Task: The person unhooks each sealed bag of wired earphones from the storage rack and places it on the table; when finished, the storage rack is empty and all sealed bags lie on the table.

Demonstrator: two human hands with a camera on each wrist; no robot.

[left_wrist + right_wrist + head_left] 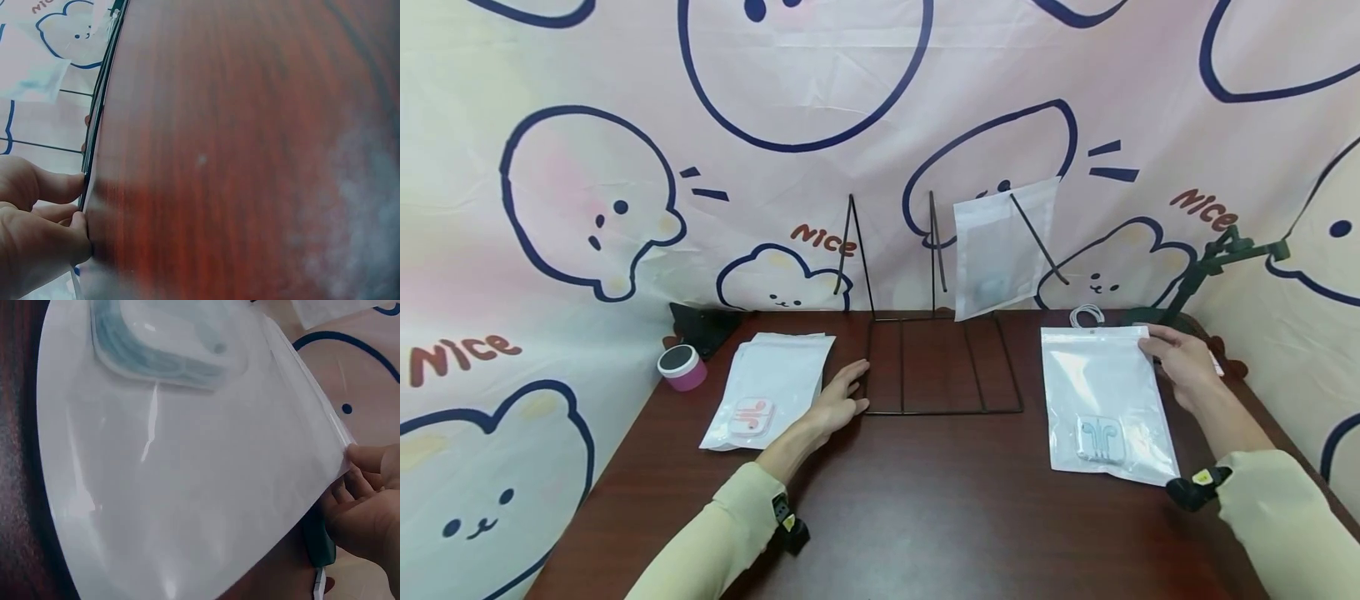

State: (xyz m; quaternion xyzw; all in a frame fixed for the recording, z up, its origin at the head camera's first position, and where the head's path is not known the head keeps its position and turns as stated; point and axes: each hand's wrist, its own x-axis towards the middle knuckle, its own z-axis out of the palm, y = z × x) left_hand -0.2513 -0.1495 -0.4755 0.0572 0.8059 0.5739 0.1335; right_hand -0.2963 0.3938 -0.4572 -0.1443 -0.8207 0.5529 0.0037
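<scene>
My right hand point(1183, 362) pinches the upper right corner of a white zip bag point(1101, 387), which shows boxed blue-toned earphones point(1101, 439) through its front. In the right wrist view this bag point(187, 462) slants across most of the picture, thumb and fingers at its corner. At the near left corner of a black wire rack point(943, 412), the left hand point(835, 404) holds the base frame; the left wrist view shows thumb and finger against the wire point(100, 106). Another white bag point(1003, 250) hangs from the rack's right prong.
Left of the rack lies a stack of white bags point(775, 367), the top one showing pink earphones point(751, 415). A pink jar point(682, 367) and a black object point(700, 329) stand at the back left. A white cable point(1086, 315) and green stand point(1187, 283) are behind the right hand.
</scene>
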